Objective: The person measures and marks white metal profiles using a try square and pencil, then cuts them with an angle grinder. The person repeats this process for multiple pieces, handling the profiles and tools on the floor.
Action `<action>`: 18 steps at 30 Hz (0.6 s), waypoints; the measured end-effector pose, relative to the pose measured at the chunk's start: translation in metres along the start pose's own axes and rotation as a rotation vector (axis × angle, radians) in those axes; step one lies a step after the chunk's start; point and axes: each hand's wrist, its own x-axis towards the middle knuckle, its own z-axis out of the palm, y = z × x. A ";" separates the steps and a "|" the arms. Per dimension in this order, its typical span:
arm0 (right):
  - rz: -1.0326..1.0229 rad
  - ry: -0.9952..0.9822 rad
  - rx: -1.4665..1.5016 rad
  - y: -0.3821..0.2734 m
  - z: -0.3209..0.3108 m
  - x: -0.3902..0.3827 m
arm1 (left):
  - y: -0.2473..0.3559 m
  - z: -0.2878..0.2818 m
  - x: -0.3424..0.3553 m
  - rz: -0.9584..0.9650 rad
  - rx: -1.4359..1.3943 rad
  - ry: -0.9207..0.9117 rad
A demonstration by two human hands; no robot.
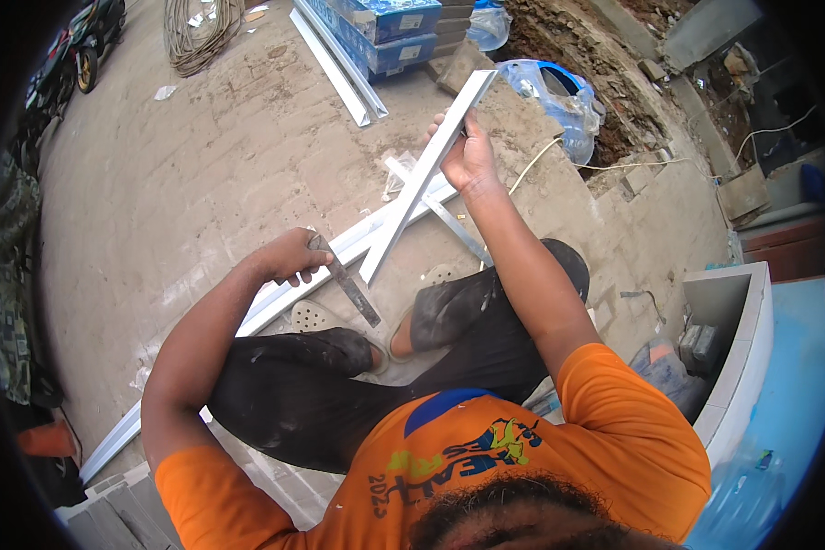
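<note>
My right hand (467, 156) grips a short white profile (412, 192), raised at a slant with its lower end between my knees. My left hand (293, 257) is closed on one end of a dark, worn flat metal bar (350, 287), which points down toward my feet. A longer white profile (115, 442) runs diagonally along the ground, under or beside my left arm and leg. A narrow pale metal strip (458, 229) crosses it near the middle, beside a scrap of clear plastic (395, 184). My sandals (309, 317) are just below the bar.
Blue boxes (399, 52) and more white profiles (339, 73) lie ahead, with coiled cable (192, 46) and motorbikes (82, 50) at far left. Water bottles (573, 128), a cord (532, 165) and dug soil (568, 50) are at right, above a tiled ledge (738, 357).
</note>
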 end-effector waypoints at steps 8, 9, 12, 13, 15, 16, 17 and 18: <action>0.060 0.027 -0.077 0.007 0.024 -0.010 | 0.004 0.012 0.021 0.134 0.164 0.364; 0.060 0.040 -0.071 0.007 0.027 -0.012 | 0.022 0.016 0.018 0.196 -0.063 0.299; 0.075 -0.046 -0.082 0.011 0.039 -0.020 | 0.076 0.033 -0.001 0.472 -0.319 0.056; 0.099 -0.070 -0.082 0.011 0.043 -0.023 | 0.091 0.040 -0.007 0.489 -0.301 0.051; 0.055 -0.042 -0.209 0.005 0.051 -0.031 | 0.110 0.040 -0.018 0.453 -0.332 0.035; 0.026 -0.095 -0.255 0.001 0.055 -0.036 | 0.114 0.039 -0.022 0.459 -0.358 0.026; -0.010 -0.106 -0.334 -0.010 0.058 -0.040 | 0.115 0.039 -0.025 0.477 -0.383 0.111; -0.196 -0.047 -0.585 -0.021 0.062 -0.045 | 0.113 0.035 -0.028 0.487 -0.419 0.163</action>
